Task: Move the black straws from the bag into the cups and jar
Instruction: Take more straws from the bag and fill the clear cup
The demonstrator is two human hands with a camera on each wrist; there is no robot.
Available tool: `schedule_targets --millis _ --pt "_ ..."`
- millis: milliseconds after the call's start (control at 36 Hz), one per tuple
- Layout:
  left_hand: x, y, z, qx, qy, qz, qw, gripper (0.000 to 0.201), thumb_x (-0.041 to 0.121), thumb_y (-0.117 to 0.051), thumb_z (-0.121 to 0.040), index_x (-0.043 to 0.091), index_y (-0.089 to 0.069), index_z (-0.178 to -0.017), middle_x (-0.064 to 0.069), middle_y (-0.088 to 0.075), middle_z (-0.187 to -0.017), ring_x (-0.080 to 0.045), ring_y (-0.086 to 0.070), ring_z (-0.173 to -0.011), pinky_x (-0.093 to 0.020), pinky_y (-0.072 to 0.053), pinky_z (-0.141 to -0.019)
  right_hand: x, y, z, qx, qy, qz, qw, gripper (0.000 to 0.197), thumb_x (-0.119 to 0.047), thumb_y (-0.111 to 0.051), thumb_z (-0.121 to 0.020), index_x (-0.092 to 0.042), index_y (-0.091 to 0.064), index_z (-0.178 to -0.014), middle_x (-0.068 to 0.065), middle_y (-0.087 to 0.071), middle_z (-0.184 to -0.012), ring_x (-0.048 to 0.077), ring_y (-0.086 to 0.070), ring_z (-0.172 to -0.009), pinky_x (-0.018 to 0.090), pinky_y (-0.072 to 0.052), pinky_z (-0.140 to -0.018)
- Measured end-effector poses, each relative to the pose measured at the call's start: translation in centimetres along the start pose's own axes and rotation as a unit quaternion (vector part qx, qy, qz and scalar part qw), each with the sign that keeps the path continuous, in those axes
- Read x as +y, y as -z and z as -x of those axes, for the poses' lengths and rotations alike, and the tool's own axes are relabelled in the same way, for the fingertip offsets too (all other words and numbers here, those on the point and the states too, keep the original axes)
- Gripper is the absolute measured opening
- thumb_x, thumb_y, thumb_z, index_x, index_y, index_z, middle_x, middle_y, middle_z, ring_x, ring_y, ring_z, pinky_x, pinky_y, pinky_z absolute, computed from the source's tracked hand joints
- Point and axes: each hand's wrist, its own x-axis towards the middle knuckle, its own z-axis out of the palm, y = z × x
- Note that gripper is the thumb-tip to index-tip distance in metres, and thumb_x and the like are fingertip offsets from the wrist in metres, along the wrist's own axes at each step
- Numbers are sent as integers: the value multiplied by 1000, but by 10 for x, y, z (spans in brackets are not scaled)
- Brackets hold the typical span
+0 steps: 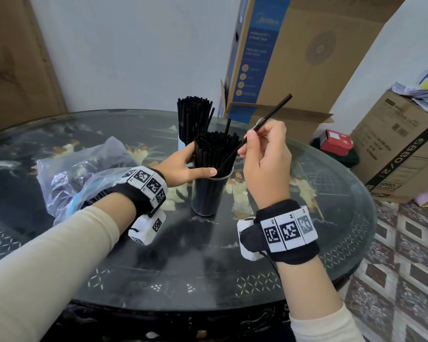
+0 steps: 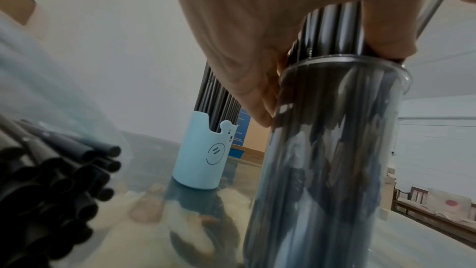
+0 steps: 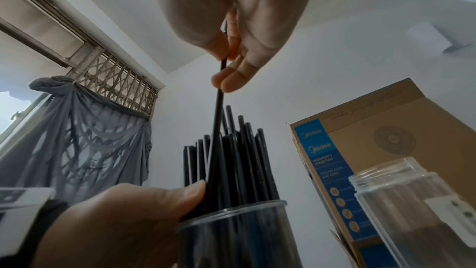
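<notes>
Right hand (image 1: 265, 159) pinches one black straw (image 1: 272, 114) mid-shaft, tip entering the clear cup (image 1: 209, 193). Left hand (image 1: 183, 164) wraps the standing bundle (image 1: 215, 151). Straw likely light, smooth, crushable: pinch gently, mid-length.

Soft even daylight, window (image 3: 15, 113) bright in right wrist view, glare on glass table (image 1: 232, 280), wide-angle bending at edges

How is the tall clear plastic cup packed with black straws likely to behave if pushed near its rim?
The tall clear plastic cup looks tip-prone: it is narrow, and the black straws stand well above its rim. It probably slides easily on the glossy glass-topped table. The left hand grips the bundle, likely steadying it while the right hand holds a single black straw.
</notes>
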Motion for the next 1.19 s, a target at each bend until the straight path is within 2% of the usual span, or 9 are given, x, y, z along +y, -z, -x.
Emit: schedule_targets --millis 83,222,417,528,611,694,861,1055,1194 --pt "-2 -4 0 31 -5 0 1000 57 29 -74 -80 29 -45 -129 19 -58 -120 -2 -52 -119 -36 -44 -104 0 -5 0 -25 9 6 1000 5 -11 -49 -99 -8 -48 -95 4 -59 -76 16 -62 -69 33 -50 -67" --pt "-5 -4 -2 47 -14 -27 998 47 26 -73 -83 28 -49 -123 17 -62 -107 -1 -59 -101 -33 -48 -90 5 -22 16 -98 5 33 995 7 -9 -56 -95 -5 -55 -90 6 -60 -75 20 -61 -70 37 -50 -66" --pt "-1 -6 1 14 6 -19 1000 45 26 -65 -89 30 -44 -128 21 -58 -111 13 -54 -94 -11 -42 -74 5 -31 28 -22 19 77 997 6 -8 -64 -90 -3 -64 -87 6 -58 -85 15 -55 -72 20 -43 -66" --pt "1 -8 1 29 -3 -30 999 47 29 -63 -90 28 -40 -132 21 -54 -116 17 -49 -103 -12 -41 -85 3 -33 37 14 37 99 994 5 -6 -66 -89 -1 -66 -86 10 -54 -92 12 -50 -76 16 -41 -69" --pt "2 -13 2 40 -16 -37 998 43 28 -61 -92 27 -38 -128 25 -52 -112 28 -45 -95 1 -36 -78 6 -35 42 9 8 94 996 6 -8 -64 -90 -3 -66 -88 7 -59 -86 14 -55 -72 19 -42 -65" --pt "2 -15 3 24 -21 -42 999 49 31 -60 -92 23 -36 -134 18 -53 -120 23 -45 -102 -1 -36 -83 13 -36 43 3 -34 98 995 9 -11 -62 -91 -5 -66 -85 3 -60 -78 16 -56 -67 28 -46 -63" --pt "2 -8 9 -6 -33 -69 997 52 22 -63 -90 20 -33 -132 21 -49 -113 30 -44 -93 0 -38 -82 19 -39 44 -40 -91 105 989 12 -12 -63 -91 -7 -68 -80 4 -64 -74 22 -59 -68 35 -48 -66" --pt "-6 -8 7 11 -36 -96 995 61 18 -69 -85 15 -33 -134 24 -48 -108 24 -47 -95 4 -35 -80 16 -40 49 -55 -132 108 984 13 -14 -63 -90 -7 -69 -80 6 -65 -74 22 -59 -70 34 -47 -69" --pt "-9 -11 5 15 -45 -125 991 64 17 -70 -85 14 -32 -136 6 -52 -121 -1 -50 -109 -15 -38 -92 16 -40 45 -23 -124 108 986 13 -14 -67 -86 -9 -65 -74 2 -59 -68 14 -51 -62 18 -32 -62"
